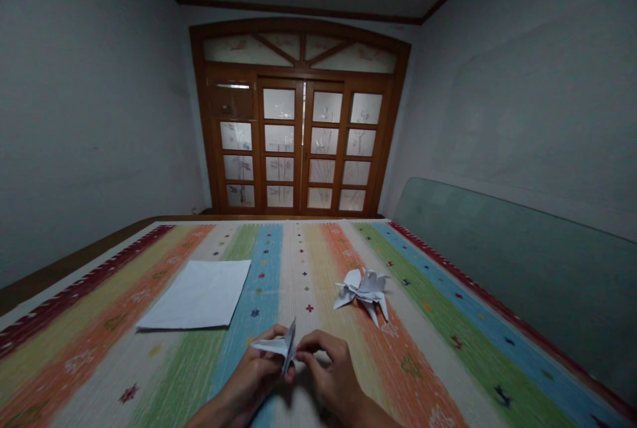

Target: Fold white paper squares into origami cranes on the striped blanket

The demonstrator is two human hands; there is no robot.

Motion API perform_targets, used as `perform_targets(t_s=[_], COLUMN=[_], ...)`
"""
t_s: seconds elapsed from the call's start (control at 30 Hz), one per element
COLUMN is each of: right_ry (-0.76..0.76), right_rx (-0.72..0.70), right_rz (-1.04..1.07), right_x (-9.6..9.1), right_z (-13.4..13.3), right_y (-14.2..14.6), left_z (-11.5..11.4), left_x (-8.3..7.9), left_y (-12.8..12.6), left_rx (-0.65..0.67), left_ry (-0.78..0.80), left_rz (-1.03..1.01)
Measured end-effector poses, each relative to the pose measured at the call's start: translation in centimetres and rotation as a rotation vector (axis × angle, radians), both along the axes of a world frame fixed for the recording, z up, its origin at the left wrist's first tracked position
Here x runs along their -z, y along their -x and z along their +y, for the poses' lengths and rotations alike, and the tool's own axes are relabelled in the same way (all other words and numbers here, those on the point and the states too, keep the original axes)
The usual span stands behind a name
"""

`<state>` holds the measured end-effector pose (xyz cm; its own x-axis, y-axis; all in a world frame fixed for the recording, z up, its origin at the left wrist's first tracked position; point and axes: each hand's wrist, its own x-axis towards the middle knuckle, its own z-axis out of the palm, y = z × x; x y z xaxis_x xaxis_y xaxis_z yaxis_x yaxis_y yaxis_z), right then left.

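Near the front of the table, a folded white paper piece, pointed like part of an origami crane, is held between both hands. My left hand is closed around its lower left side. From the right, my right hand pinches its edge with thumb and fingertips. Part of the paper is hidden by the fingers. Beyond my right hand, several folded paper cranes lie bunched together. A stack of white square paper rests flat to the left, apart from my hands.
A striped, colourful tablecloth covers the table. A pale green panel stands along the right side. Wooden doors with glass panes close off the far end, between plain walls.
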<state>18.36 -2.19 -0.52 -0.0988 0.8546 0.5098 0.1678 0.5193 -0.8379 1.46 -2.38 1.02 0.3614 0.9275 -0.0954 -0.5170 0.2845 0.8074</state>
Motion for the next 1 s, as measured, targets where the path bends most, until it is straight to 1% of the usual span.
perform_targets(t_s=[0.17,0.3,0.4,0.5,0.63,0.7,0.8,0.9,1.0], right_ry=[-0.088,-0.116,-0.17,-0.196,-0.206,-0.191,-0.125,-0.016,0.116], right_rx=[-0.031,0.029,0.05,0.014,-0.015,0.002,0.047,0.09,0.065], right_rz=[-0.058,-0.093,-0.079,-0.051,-0.038,-0.002,0.059,0.093,0.128], right_x=[-0.2,0.5,0.8,0.5,-0.1,-0.1,0.0,0.0,0.0], right_z=[0.0,0.3,0.4,0.4,0.2,0.2,0.1,0.0,0.1], right_y=[-0.1,-0.3,-0.6,-0.6,-0.5,-0.4,-0.1,0.1,0.3], left_z=[0.2,0.5,0.5,0.4,0.2,0.1,0.0,0.1,0.2], left_x=[0.1,0.8,1.2,1.2,0.8,0.5,0.2,0.0,0.1], left_y=[0.2,0.3,0.3,0.2,0.0,-0.1,-0.2,-0.3,-0.1], left_rx=[-0.03,0.005,0.0,-0.025,-0.049,-0.045,-0.01,0.02,0.032], left_ry=[0.042,0.044,0.014,0.005,0.058,0.079,0.043,-0.013,-0.043], left_rz=[-0.009,0.006,0.035,0.029,0.001,0.005,0.012,0.038,0.078])
